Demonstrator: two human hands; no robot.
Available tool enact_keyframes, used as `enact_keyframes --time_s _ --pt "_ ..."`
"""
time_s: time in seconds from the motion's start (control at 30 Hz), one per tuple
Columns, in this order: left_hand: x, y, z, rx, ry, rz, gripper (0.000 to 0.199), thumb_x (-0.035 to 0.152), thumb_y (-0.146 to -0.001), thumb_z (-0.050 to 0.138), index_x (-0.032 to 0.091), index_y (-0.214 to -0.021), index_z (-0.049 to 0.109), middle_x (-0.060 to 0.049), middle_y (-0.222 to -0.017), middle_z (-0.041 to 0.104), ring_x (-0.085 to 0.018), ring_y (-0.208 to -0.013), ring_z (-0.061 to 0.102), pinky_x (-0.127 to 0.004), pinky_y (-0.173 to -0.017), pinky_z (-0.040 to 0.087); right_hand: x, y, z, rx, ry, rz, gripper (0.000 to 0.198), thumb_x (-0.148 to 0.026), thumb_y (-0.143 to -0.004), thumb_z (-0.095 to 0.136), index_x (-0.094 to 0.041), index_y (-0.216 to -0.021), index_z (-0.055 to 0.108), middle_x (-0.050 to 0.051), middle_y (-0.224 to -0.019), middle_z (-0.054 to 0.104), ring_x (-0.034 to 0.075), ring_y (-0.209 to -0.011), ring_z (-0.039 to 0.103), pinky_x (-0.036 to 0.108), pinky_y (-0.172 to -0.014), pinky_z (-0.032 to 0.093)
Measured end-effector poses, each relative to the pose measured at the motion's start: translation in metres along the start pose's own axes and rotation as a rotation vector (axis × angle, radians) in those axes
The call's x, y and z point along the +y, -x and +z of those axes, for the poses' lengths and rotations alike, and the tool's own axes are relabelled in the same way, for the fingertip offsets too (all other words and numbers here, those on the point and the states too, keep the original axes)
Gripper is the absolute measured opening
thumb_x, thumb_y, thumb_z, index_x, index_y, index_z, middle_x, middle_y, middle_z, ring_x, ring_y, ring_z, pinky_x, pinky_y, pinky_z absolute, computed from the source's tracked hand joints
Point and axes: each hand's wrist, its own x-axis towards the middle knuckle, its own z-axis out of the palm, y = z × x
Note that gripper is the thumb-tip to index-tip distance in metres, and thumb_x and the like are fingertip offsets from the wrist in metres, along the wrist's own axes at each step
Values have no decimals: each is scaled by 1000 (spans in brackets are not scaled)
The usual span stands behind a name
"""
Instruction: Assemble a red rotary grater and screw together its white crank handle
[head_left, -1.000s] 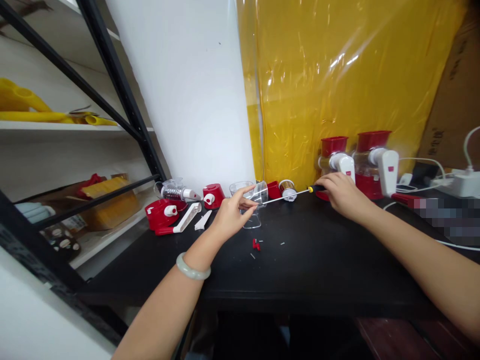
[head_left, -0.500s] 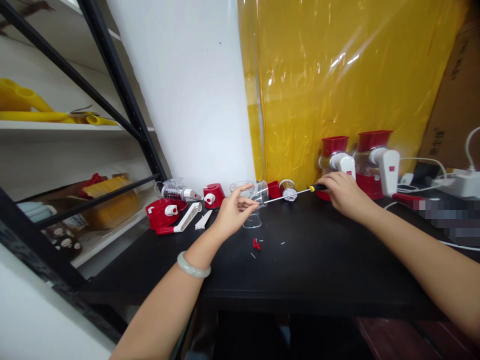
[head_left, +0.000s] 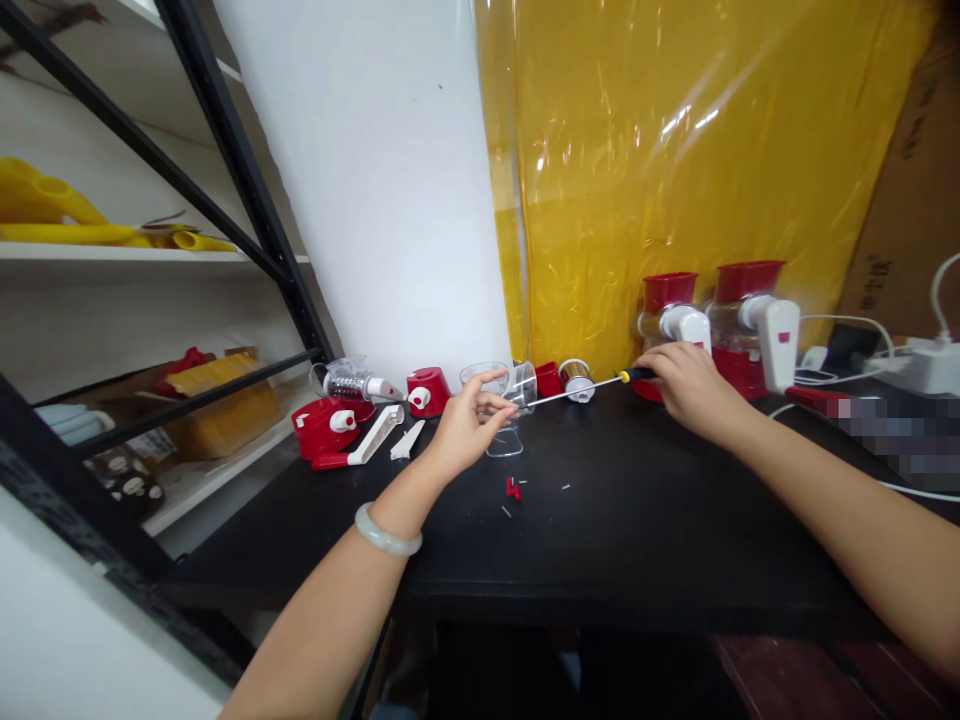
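My right hand (head_left: 686, 385) is closed around the black handle of a screwdriver (head_left: 574, 391) with a yellow collar. Its long metal shaft points left, nearly level, above the table. At the shaft's far end the fingertips of my left hand (head_left: 476, 415) are pinched together; what sits between them is too small to make out. Just behind these fingers is a clear plastic housing (head_left: 523, 385), partly hidden by the hand. On the black table below lie a small red part (head_left: 513, 489) and several small screws (head_left: 506, 511).
Red bases (head_left: 322, 428), a white crank handle (head_left: 379, 435) and a white piece (head_left: 407, 440) lie left. A grater drum (head_left: 577, 380) lies behind the shaft. Two assembled red-and-white graters (head_left: 750, 320) stand right, near cables and a power strip (head_left: 934, 365). A black-framed shelf (head_left: 247, 180) borders the left.
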Motion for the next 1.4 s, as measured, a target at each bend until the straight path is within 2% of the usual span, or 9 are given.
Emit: enact_keyframes --time_s 0.43,0.73,1.13,1.4 --pt "2 0 1 6 8 -17 56 28 -82 66 20 -132 45 -6 -90 72 -18 -83 71 -33 -77 59 -2 -1 -4 -18 -31 15 29 -17 -86 42 -20 -108 61 12 -105 63 30 -101 54 47 -87 43" --pt "1 0 -1 64 -9 -30 55 28 -79 69 20 -129 48 -6 -88 73 -19 -81 72 -33 -78 59 -9 -4 -10 -35 -183 27 27 -21 -86 46 -23 -105 64 11 -101 64 29 -98 54 47 -85 45" --pt "0 0 1 56 30 -50 53 26 -78 69 20 -127 49 -6 -87 73 -20 -81 72 -36 -79 59 -5 -2 -4 -36 -255 38 21 -26 -88 48 -24 -101 64 9 -97 64 27 -93 55 47 -84 46" --pt "1 0 1 98 -84 30 50 26 -78 68 20 -125 51 -6 -88 73 -18 -82 71 -29 -72 60 -7 -3 -3 -47 -263 40 23 -27 -88 48 -25 -105 64 10 -98 65 28 -94 56 47 -83 46"
